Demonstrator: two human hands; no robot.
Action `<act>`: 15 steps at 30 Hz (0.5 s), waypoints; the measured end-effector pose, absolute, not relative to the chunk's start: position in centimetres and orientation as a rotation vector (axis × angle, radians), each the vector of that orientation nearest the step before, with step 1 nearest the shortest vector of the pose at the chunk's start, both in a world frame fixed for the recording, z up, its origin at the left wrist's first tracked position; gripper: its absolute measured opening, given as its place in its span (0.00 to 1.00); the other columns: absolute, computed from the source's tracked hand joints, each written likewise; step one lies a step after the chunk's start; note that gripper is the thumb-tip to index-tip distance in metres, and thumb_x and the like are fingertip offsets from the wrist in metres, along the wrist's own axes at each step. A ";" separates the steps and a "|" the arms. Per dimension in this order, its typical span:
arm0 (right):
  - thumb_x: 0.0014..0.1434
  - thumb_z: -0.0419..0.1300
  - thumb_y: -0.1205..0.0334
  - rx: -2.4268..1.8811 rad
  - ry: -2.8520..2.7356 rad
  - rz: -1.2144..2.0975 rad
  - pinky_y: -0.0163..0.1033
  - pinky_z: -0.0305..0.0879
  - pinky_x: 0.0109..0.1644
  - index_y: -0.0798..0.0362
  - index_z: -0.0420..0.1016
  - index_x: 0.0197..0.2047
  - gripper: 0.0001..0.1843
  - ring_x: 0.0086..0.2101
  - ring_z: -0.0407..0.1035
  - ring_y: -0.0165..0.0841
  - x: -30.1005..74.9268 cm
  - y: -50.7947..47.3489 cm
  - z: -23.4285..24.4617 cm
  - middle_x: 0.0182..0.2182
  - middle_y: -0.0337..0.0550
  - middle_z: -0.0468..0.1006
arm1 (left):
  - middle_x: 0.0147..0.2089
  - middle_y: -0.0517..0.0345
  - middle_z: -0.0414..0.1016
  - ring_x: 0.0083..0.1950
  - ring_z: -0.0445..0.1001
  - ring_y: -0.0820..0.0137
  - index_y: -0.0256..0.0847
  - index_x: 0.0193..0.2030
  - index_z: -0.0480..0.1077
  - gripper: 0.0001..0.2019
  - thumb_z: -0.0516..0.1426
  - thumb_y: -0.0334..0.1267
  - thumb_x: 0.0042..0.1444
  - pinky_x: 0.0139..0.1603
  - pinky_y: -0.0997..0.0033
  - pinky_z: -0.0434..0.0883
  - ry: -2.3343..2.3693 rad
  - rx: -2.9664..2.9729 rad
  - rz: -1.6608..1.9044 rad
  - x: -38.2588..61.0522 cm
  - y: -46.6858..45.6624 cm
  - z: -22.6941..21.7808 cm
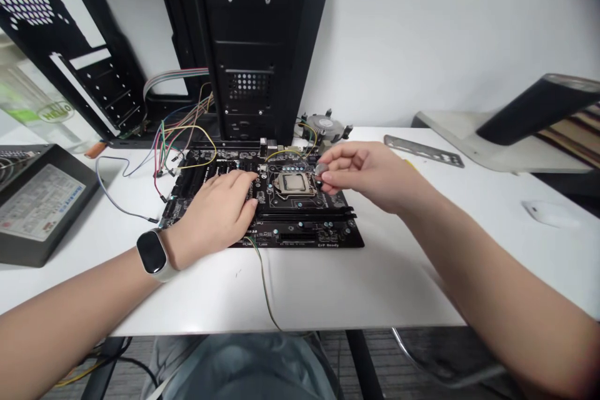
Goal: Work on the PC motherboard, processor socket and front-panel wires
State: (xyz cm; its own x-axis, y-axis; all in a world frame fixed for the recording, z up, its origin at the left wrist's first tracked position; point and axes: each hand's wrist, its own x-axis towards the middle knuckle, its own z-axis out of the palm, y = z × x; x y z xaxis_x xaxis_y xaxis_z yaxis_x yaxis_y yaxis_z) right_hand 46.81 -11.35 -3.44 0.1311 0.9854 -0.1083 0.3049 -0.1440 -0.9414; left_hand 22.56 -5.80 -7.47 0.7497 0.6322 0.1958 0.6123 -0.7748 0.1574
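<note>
Head cam, live: you've got the mobo (304, 228) lying flat on the white surface (300, 294), right in front of you; your left hand (218, 209) is open, not gripping anything, fingers spread & pressing lightly on the board's left half, w/ a smartwatch (152, 252) on that wrist; good, that pins the board steady; your right hand (363, 175) is closed to a pinch, thumb & index holding a small silver piece (321, 169) just right of the CPU socket (293, 184); too small to tell exactly what it is from here; keep that pinch tight & your wrist low, since a slip could drop it onto the socket's metal frame; keep your fingertips off the nearby components too; coloured jumper wires (185, 131) run off the board's far-left side, so mind your left wrist around them; black PC case (248, 44) stands upright behind the board; CPU cooler (324, 126) sits behind it to the right, w/ an I/O shield (424, 151) lying further right; PSU (40, 200) sits on your far left, mouse (548, 214) on your far right, both well apart from your hands.
</note>
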 end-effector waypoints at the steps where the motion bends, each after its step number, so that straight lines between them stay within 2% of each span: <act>1: 0.41 0.70 0.61 -1.567 -1.284 1.075 0.38 0.71 0.29 0.50 0.72 0.31 0.13 0.23 0.72 0.29 46.4 -11.6 -3.5 0.22 0.37 0.76 | 0.57 0.41 0.69 0.57 0.70 0.54 0.31 0.59 0.61 0.21 0.43 0.38 0.63 0.59 0.49 0.67 1.025 2.860 0.368 22.6 -5.8 -7.5; 5: 0.42 0.70 0.61 -1.554 -1.284 1.107 0.37 0.72 0.28 0.49 0.72 0.32 0.13 0.23 0.73 0.30 45.1 -12.3 -3.3 0.22 0.37 0.77 | 0.56 0.41 0.70 0.56 0.70 0.55 0.32 0.57 0.63 0.20 0.44 0.38 0.63 0.58 0.49 0.67 1.017 2.852 0.385 22.8 -5.7 -7.5; 11: 0.44 0.66 0.65 -1.572 -1.285 1.108 0.34 0.72 0.27 0.52 0.72 0.32 0.11 0.21 0.71 0.28 44.1 -12.6 -3.1 0.18 0.35 0.75 | 0.56 0.42 0.71 0.57 0.70 0.55 0.31 0.58 0.63 0.20 0.46 0.39 0.63 0.60 0.48 0.66 1.000 2.795 0.459 22.7 -5.4 -7.6; 15: 0.45 0.65 0.66 -1.560 -1.317 1.062 0.35 0.73 0.31 0.52 0.74 0.33 0.09 0.24 0.73 0.28 43.8 -12.6 -3.7 0.20 0.35 0.75 | 0.54 0.43 0.73 0.56 0.71 0.58 0.31 0.56 0.65 0.19 0.47 0.39 0.63 0.59 0.54 0.68 0.957 2.679 0.679 22.3 -5.2 -7.2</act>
